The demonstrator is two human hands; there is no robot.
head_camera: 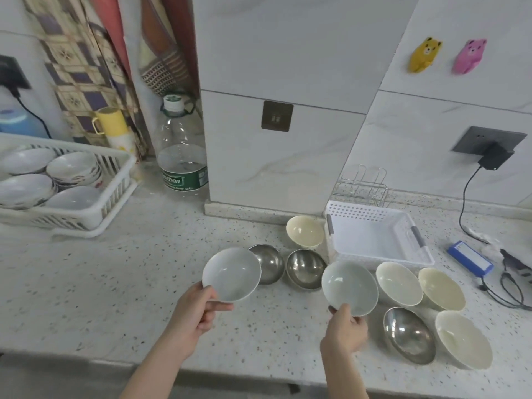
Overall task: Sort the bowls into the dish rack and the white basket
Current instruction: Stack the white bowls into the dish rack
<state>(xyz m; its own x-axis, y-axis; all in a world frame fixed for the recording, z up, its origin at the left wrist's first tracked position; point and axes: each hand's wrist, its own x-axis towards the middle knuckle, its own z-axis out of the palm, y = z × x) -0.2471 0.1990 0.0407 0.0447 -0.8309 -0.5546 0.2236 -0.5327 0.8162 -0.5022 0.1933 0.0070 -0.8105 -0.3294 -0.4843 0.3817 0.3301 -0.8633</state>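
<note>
My left hand (198, 309) pinches the near rim of a white bowl (231, 273), lifted above the counter. My right hand (344, 326) grips the near rim of a pale bluish bowl (349, 286). Three steel bowls (267, 263) (305, 267) (408, 334) and several cream bowls (305, 231) (398, 283) (442, 287) (463, 338) sit on the counter. The white basket (374, 234) at the right holds nothing. The white dish rack (115, 194) at the far left holds several white bowls.
A large water bottle (182, 148) stands against the tiled pillar. A wire rack (362, 185) is behind the basket. A blue power bank (470, 260) with cables lies at the right. A yellow-lidded flask (115, 128) stands behind the dish rack.
</note>
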